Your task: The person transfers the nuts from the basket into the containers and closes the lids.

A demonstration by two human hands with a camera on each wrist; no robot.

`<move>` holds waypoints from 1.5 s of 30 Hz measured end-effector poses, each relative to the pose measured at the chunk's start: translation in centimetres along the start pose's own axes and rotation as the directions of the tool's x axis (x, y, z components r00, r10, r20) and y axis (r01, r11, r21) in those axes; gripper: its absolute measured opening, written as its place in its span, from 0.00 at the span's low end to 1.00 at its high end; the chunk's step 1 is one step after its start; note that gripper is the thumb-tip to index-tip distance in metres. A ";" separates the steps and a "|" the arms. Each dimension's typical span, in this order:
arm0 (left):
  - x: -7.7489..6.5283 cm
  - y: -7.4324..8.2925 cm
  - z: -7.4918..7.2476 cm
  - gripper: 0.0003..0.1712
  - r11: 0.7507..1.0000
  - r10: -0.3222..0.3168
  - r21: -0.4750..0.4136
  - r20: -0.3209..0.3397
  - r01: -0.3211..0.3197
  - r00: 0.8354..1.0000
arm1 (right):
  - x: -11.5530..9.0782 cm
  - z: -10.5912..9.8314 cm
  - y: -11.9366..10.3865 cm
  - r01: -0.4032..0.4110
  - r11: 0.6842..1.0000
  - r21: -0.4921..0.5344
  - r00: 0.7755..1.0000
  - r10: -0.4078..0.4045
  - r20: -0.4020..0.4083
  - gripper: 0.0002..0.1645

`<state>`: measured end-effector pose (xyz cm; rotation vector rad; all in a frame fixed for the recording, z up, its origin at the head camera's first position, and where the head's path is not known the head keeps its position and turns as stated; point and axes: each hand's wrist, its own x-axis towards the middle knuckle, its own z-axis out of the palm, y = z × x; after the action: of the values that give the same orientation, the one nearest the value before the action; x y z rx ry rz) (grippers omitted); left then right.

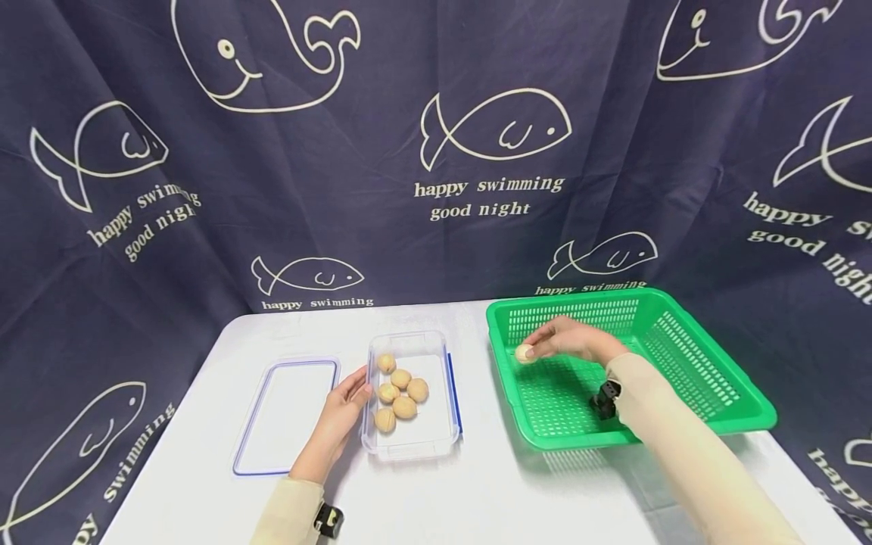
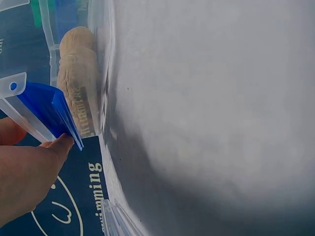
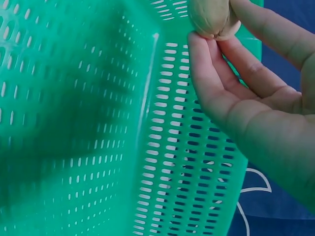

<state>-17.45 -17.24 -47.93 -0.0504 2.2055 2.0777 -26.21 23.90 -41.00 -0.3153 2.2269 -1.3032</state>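
Observation:
In the head view my right hand point(image 1: 568, 337) pinches a walnut point(image 1: 524, 353) between thumb and fingertips, over the left part of the green basket point(image 1: 538, 439). The right wrist view shows this walnut point(image 3: 211, 17) at the fingertips, with the basket's slotted wall point(image 3: 170, 128) below. My left hand point(image 1: 341, 416) holds the left side of a clear plastic container point(image 1: 446, 446). Up close in the left wrist view, its thumb and fingers grip a blue-edged side flap point(image 2: 51, 110). Several walnuts point(image 1: 405, 407) lie inside the container, mostly along its left half.
A clear lid with a blue seal point(image 1: 293, 473) lies flat on the white table point(image 1: 477, 499), left of the container. Behind the table hangs a dark blue curtain point(image 1: 381, 189) printed with fish. The basket's raised rim stands around my right hand.

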 end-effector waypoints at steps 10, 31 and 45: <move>0.0 0.0 -0.1 0.28 1.000 -0.009 0.002 -0.005 0.009 1.000 | -0.9 0.2 -1.2 0.007 1.000 0.018 0.990 -0.004 -0.142 0.25; 0.1 -0.1 0.0 0.28 1.000 -0.020 0.007 -0.021 0.020 1.000 | -3.0 3.5 -6.4 0.149 0.982 0.113 0.929 -0.100 -0.355 0.31; 0.2 -0.1 0.0 0.27 1.000 -0.029 0.005 -0.026 0.029 0.999 | -1.9 7.0 -9.1 0.278 0.943 0.184 0.900 -0.189 -0.392 0.26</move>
<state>-17.59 -17.19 -48.04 -0.1090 2.2112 2.0678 -21.32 15.02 -35.26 -0.2732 2.3540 -1.8752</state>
